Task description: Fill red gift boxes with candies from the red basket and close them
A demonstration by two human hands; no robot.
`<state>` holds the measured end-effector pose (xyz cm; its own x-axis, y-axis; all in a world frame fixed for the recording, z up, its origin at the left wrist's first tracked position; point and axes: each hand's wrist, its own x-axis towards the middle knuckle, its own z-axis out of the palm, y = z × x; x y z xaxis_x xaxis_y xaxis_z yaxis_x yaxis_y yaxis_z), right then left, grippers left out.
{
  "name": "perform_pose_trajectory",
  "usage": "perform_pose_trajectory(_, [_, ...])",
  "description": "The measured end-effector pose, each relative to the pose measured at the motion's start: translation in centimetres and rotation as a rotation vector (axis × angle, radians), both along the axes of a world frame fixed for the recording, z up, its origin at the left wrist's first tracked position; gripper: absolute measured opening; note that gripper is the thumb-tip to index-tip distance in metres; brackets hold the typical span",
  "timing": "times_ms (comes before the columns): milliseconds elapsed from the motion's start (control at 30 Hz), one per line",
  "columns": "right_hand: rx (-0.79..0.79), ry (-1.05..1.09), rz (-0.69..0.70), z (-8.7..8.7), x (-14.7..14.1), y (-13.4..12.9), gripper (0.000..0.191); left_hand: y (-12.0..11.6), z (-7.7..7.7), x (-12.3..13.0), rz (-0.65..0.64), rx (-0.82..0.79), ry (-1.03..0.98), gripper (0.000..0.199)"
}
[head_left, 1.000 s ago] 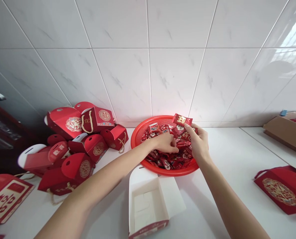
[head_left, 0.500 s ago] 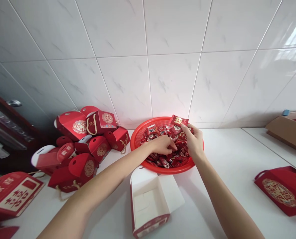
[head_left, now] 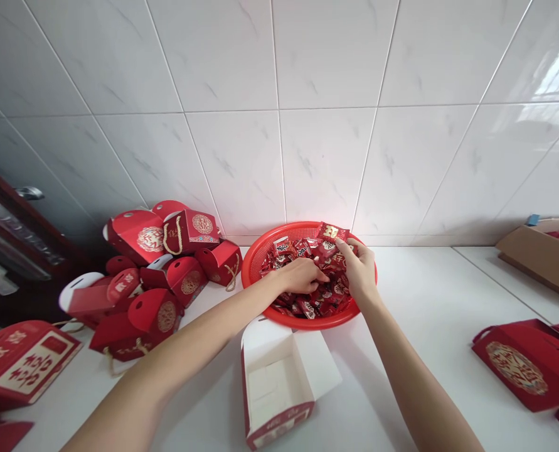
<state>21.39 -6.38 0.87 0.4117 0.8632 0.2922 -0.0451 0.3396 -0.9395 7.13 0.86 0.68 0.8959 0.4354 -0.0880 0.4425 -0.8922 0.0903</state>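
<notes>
Mostly, the print here is Chinese. The right hand (head_left: 360,267) pinches a red wrapped packet (head_left: 332,232) between thumb and fingers, held over the far right side of a red plastic mesh basket (head_left: 307,324); its gold lettering is too small to read surely. The left hand (head_left: 302,276) reaches into the middle of the basket, fingers bent down among the other wrapped packets (head_left: 310,309), which bear white, black and gold characters; whether it has hold of one I cannot tell.

On the white countertop (head_left: 415,295), just in front of the basket, stands an open gift box (head_left: 279,430), its white flap folded out to the right, with small illegible print along its red front wall.

At lower left, a red carton (head_left: 29,370) shows a large double-happiness character, 囍, on a cream panel. Behind it pile more red gift boxes (head_left: 138,323) with round gold medallions and rope handles. At right lies another medallion box (head_left: 517,367), near a brown cardboard box (head_left: 537,260).
</notes>
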Motion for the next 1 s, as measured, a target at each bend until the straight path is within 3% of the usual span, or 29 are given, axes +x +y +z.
perform_pose_trajectory(300, [-0.010,0.004,-0.009,-0.2,0.2,0.4,0.032,0.2,-0.1,0.2,-0.048,0.076,0.060,0.028])
perform_pose_trajectory(500, [-0.009,0.044,0.002,-0.9,0.5,0.7,0.032,-0.1,-0.6,0.4,-0.104,0.094,0.112,0.036])
perform_pose_trajectory(867, [-0.039,0.192,0.046,-1.2,1.0,1.2,0.032,0.6,-0.1,1.7,-0.070,0.040,0.261,0.029])
perform_pose_trajectory(1000, [-0.009,0.272,-0.023,-0.9,1.2,1.2,0.028,0.2,0.3,1.9,-0.057,0.056,0.340,0.032])
